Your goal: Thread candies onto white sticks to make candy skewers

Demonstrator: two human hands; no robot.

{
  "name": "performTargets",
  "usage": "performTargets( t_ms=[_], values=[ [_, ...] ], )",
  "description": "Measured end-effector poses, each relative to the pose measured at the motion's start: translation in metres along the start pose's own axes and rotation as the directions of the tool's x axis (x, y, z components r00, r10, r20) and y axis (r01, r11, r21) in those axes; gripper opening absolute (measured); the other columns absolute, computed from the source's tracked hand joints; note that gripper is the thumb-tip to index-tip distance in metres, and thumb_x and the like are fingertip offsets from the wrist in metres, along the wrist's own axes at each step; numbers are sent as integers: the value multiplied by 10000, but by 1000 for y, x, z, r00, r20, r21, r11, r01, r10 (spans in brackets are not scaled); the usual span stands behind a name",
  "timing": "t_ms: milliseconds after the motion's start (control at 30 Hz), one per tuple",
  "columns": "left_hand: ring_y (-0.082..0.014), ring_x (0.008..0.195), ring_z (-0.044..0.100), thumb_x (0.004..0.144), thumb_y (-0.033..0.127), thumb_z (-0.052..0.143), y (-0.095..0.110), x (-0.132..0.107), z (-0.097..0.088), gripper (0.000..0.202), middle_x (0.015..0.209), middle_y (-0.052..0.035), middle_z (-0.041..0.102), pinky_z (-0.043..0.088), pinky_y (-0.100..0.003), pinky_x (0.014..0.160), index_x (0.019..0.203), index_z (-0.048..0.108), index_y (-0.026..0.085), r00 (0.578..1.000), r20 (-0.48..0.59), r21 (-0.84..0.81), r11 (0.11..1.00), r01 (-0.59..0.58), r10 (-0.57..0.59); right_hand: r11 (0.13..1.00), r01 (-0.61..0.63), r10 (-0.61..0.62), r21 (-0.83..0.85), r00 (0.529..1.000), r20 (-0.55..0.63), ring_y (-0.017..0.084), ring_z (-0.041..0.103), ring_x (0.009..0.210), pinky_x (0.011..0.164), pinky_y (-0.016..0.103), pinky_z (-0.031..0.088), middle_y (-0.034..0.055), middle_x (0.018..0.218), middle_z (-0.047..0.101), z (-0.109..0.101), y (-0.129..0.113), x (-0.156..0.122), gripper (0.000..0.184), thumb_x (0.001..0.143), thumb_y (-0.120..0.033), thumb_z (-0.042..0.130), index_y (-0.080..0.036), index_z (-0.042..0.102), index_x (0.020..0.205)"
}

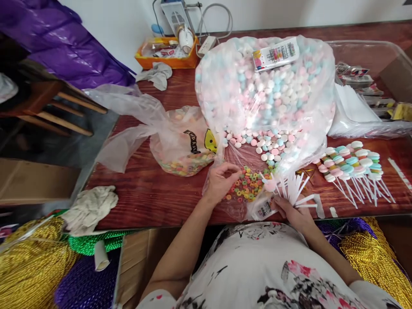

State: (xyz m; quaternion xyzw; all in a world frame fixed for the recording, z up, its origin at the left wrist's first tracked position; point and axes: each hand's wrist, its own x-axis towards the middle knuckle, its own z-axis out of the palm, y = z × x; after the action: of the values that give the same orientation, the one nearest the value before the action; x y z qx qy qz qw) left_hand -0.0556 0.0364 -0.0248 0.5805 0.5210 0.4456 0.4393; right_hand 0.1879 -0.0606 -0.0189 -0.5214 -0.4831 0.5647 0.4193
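My left hand [222,182] is at the left edge of a pile of small colourful ring candies [249,184]. Its thumb and forefinger meet in a pinch; whatever is between the tips is too small to make out. A fanned bundle of white sticks [294,189] is gripped in my right hand [292,212], low at the table's front edge. One stick of the bundle points left and carries a pale pink candy [269,185] at its tip. Under the sticks lies a small clear packet with a printed label [264,210].
Behind the rings bulges a large clear bag of pastel candies [273,92], some spilling out, a printed box [276,54] on top. Left is a tied bag of rings [183,143]. Stacked candies on sticks [352,161] lie right, before a clear bin [370,128]. A cloth [92,208] overhangs the edge.
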Motion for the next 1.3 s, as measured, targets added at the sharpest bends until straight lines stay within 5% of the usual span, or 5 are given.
performTargets(
  t_ms=[200, 567, 833, 1067, 1300],
  values=[
    [-181, 737, 760, 601, 244, 915, 31, -14, 2, 297, 788, 14, 732, 623, -275, 640, 848, 758, 196, 957, -13, -633, 743, 217, -291, 892, 352, -304, -283, 932, 199, 155, 510, 629, 638, 277, 443, -2, 705, 598, 6, -14, 2, 225, 994, -238, 523, -222, 713, 875],
    [-176, 805, 765, 657, 319, 941, 32, -26, 15, 212, 970, -62, 806, 643, -306, 788, 809, 839, 213, 968, -5, -627, 755, 191, -249, 824, 413, -358, -387, 910, 208, 179, 509, 601, 594, 280, 450, 7, 708, 595, 9, -10, 6, 273, 985, -179, 473, -251, 725, 1064],
    [-104, 504, 618, 642, 416, 940, 23, -28, 23, 317, 689, -25, 734, 461, -192, 417, 815, 820, 178, 967, -30, -602, 777, 184, -252, 777, 420, -367, -469, 907, 205, 185, 516, 552, 614, 304, 506, 13, 668, 607, 7, -13, 5, 303, 993, -162, 433, -235, 720, 1055],
    [-180, 729, 729, 741, 418, 891, 17, -33, 16, 220, 850, -50, 794, 631, -315, 687, 823, 818, 228, 972, -200, -178, 971, -159, 122, 737, 478, -369, -479, 877, 308, 202, 717, 796, 760, 312, 576, 78, 1019, 770, 4, -15, 4, 377, 981, -129, 441, -218, 670, 1268],
    [-220, 940, 788, 901, 262, 736, 12, -42, 8, 86, 1007, -70, 826, 645, -380, 922, 946, 810, 260, 866, -9, 311, 824, -473, 501, 762, 409, -301, -502, 910, 283, 205, 738, 899, 775, 294, 566, 65, 1005, 772, 5, -24, 2, 391, 957, -97, 419, -216, 691, 1211]
  ],
)
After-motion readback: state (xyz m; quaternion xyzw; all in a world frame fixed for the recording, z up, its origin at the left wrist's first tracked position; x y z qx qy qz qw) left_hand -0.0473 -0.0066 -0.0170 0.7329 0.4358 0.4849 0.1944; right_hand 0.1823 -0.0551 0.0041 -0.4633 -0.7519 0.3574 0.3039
